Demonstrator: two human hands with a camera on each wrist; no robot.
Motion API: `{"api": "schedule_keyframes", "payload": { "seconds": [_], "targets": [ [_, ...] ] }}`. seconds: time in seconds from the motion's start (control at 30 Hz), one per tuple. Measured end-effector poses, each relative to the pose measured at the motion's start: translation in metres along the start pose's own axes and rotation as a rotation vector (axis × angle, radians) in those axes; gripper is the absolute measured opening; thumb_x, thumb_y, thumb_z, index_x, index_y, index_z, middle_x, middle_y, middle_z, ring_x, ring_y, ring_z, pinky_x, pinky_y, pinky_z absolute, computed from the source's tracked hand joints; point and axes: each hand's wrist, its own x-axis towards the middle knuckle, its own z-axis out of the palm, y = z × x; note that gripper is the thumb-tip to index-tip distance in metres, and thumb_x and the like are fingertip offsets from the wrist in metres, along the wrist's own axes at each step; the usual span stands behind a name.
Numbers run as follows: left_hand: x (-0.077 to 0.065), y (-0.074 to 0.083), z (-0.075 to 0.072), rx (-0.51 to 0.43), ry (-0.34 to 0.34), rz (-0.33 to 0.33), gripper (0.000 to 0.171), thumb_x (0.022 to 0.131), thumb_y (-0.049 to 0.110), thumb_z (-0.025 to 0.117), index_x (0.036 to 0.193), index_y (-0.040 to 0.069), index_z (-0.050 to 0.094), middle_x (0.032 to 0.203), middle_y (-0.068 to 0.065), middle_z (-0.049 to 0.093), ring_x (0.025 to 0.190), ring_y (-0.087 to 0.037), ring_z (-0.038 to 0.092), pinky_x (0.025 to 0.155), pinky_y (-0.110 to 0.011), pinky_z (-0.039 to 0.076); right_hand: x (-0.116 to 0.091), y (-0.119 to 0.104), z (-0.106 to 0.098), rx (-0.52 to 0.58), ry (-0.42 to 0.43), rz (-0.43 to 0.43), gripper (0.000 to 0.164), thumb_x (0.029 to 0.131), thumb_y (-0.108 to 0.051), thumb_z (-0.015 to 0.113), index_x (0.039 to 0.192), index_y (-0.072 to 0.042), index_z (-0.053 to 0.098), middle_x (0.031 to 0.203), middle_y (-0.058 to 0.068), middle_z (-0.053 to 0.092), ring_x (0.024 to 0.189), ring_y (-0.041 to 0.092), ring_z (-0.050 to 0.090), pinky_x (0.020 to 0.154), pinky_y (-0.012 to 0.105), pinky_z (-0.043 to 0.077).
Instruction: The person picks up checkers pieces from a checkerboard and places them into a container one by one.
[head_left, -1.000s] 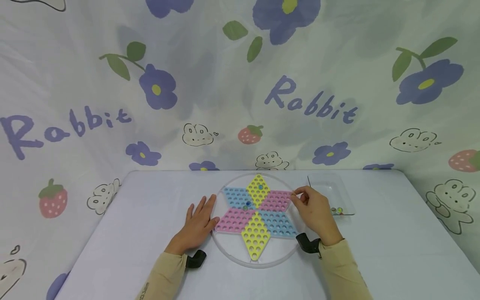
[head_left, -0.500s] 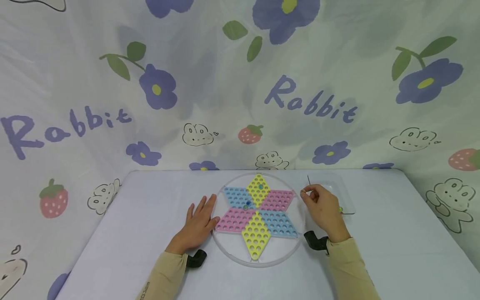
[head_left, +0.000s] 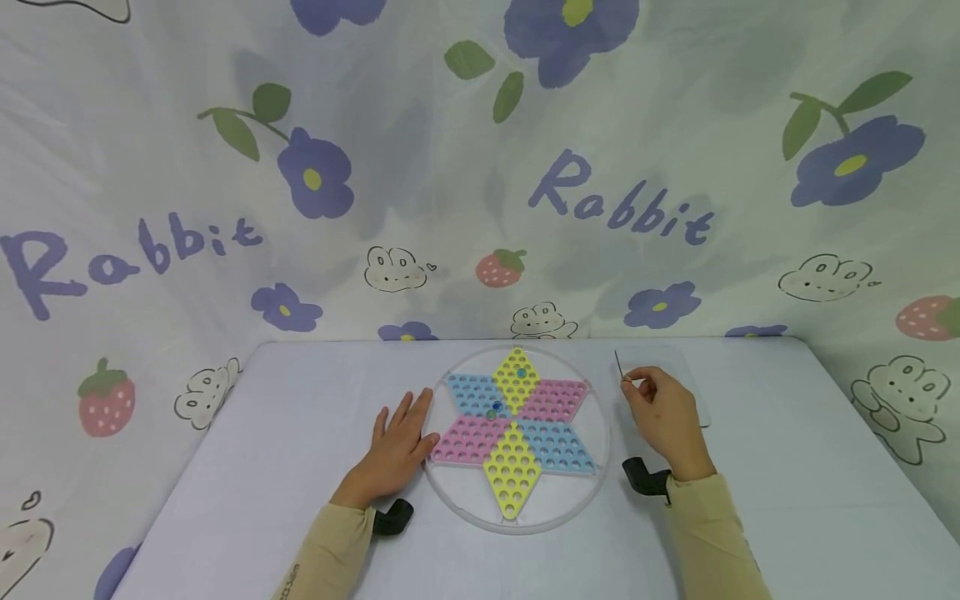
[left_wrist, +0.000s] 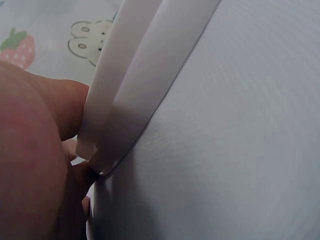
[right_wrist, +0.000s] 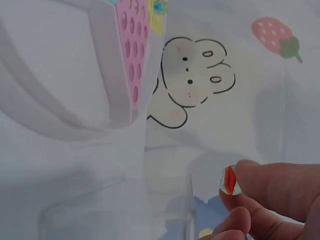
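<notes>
My right hand [head_left: 665, 412] pinches a clear marble [right_wrist: 229, 180] with an orange-red core between thumb and fingertip. It hangs over the left part of a clear plastic tray [head_left: 684, 367], hiding much of it. With fingers spread and straight, my left hand [head_left: 397, 446] rests at the left of the star-shaped Chinese checkers board [head_left: 512, 467]; its thumb touches the board's rim [left_wrist: 145, 55]. Three marbles sit in the board's holes: a teal marble [head_left: 521, 373] in the far yellow point, and a blue marble [head_left: 497, 407] and a greenish marble [head_left: 491, 415] near the centre.
A white cloth covers the table [head_left: 300, 400]. Behind it hangs a printed curtain [head_left: 450, 183] with rabbits, flowers and strawberries. The tray stands to the right of the board, near the far table edge. Each wrist wears a black camera mount [head_left: 647, 477].
My right hand has moved right, from the board's right edge to the tray, and now covers the marbles seen there earlier. My left hand and the marbles on the board have stayed put.
</notes>
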Motion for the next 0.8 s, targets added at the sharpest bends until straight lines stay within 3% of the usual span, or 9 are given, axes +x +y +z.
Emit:
{"api": "schedule_keyframes", "payload": {
  "seconds": [0.43, 0.8],
  "targets": [
    [-0.0003, 0.0009, -0.0008, -0.003, -0.001, -0.003, 0.069, 0.107, 0.025, 0.048, 0.160, -0.001, 0.013, 0.166, -0.018, 0.016, 0.153, -0.041, 0.005, 0.116, -0.062, -0.007, 0.0009, 0.0048, -0.0028, -0.065, 0.030, -0.014, 0.022, 0.098, -0.011, 0.063, 0.109, 0.008, 0.068, 0.081, 0.014, 0.060, 0.068, 0.026, 0.052, 0.057, 0.033, 0.042],
    [-0.0004, -0.0002, 0.0006, -0.003, 0.006, 0.002, 0.069, 0.106, 0.024, 0.049, 0.160, -0.002, 0.014, 0.166, -0.019, 0.017, 0.153, -0.042, 0.006, 0.116, -0.063, -0.007, 0.0004, 0.0091, -0.0037, -0.120, -0.052, 0.030, 0.026, 0.097, -0.013, 0.063, 0.108, 0.010, 0.067, 0.084, 0.016, 0.060, 0.069, 0.028, 0.054, 0.057, 0.033, 0.044]
  ]
}}
